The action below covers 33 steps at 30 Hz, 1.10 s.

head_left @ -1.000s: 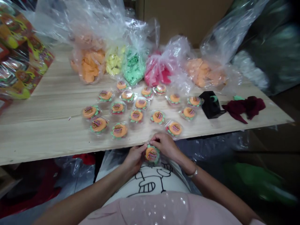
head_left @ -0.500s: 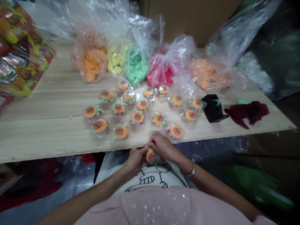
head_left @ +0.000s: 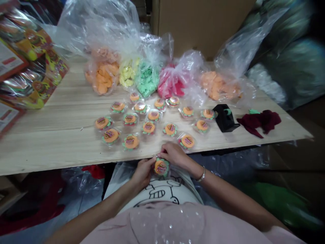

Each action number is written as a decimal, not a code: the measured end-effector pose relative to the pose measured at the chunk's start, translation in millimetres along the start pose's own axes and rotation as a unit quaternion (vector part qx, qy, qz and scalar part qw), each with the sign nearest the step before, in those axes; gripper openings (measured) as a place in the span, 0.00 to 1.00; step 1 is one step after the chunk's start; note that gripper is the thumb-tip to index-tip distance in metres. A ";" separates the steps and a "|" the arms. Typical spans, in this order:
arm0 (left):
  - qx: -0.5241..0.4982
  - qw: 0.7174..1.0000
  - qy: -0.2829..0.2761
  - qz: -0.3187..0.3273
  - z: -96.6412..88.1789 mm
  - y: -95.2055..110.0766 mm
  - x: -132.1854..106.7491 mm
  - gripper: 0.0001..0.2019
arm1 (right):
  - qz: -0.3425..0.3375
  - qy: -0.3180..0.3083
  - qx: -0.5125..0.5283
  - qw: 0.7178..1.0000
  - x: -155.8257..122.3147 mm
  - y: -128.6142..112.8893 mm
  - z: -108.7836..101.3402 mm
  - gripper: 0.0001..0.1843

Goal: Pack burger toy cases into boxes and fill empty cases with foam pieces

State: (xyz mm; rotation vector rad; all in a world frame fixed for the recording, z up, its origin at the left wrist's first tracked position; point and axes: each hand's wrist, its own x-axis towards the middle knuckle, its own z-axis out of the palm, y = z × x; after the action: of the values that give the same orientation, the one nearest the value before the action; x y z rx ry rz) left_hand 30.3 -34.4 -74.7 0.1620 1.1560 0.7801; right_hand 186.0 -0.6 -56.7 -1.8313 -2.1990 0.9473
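Between my two hands, over my lap at the table's front edge, is a toy burger in a clear plastic case [head_left: 161,167]. It has an orange bun top with a printed label and green leaf edges. My left hand [head_left: 144,172] grips its left side, and my right hand [head_left: 172,154] pinches its far edge, fingers closed. Several more cased toy burgers [head_left: 131,141] lie spread over the table in front of me, one cased burger [head_left: 186,141] just beyond my right hand. A black tape dispenser [head_left: 225,118] stands at their right.
Tied clear bags of orange pieces [head_left: 103,79], yellow pieces [head_left: 127,74], green pieces [head_left: 147,81] and pink pieces [head_left: 172,83] line the back of the wooden table [head_left: 50,135]. A dark red cloth [head_left: 261,122] lies right; printed boxes [head_left: 33,81] are stacked left.
My hands and the burger case have shifted slightly left in view as the camera turned. More of the case's top shows between my fingers now. The grip stays on it.
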 end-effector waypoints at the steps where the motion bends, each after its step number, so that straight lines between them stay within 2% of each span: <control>1: 0.000 1.000 -0.003 0.001 0.3 0.1 0.5 0.09 | -0.002 -0.006 -0.013 1.000 1.1 -1.0 -1.3 0.09; 11: -0.017 1.000 0.005 0.018 2.4 -0.5 4.0 0.16 | 0.013 -0.080 -0.079 0.994 4.6 -17.3 -15.8 0.11; 14: -0.022 0.999 0.009 0.027 4.1 -0.5 5.2 0.17 | 0.013 -0.074 -0.075 0.994 8.3 -13.5 -14.7 0.11; 19: 0.017 1.000 0.017 -0.004 4.3 4.4 2.0 0.11 | -0.034 0.002 0.071 0.997 -2.0 5.1 -1.8 0.09; 23: 0.071 0.994 -0.048 -0.062 0.3 14.5 -17.6 0.13 | -0.035 0.137 0.196 0.970 -36.9 13.1 9.5 0.06; 25: 0.089 0.994 -0.056 -0.021 -1.3 19.0 -25.9 0.15 | -0.012 0.152 0.252 0.956 -52.1 13.1 15.6 0.09; 28: 0.113 0.989 -0.025 0.089 0.8 27.7 -21.8 0.19 | -0.002 0.077 0.355 0.932 -54.4 8.2 22.1 0.14; 29: 0.125 0.985 -0.015 0.121 2.9 31.6 -15.4 0.21 | -0.004 0.079 0.368 0.927 -49.3 5.7 22.0 0.16; 31: 0.171 0.969 -0.001 0.180 8.0 40.3 2.1 0.24 | -0.019 0.157 0.334 0.929 -34.5 0.5 16.5 0.14; 33: 0.229 0.942 0.014 0.246 11.3 48.3 19.8 0.27 | -0.053 0.260 0.250 0.931 -20.4 -4.6 4.2 0.18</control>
State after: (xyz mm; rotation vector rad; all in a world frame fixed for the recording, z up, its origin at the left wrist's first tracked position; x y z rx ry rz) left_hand 20.9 16.3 -60.9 0.8563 1.3301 0.9362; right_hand 185.4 -21.3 -51.7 -1.4854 -1.5437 0.7857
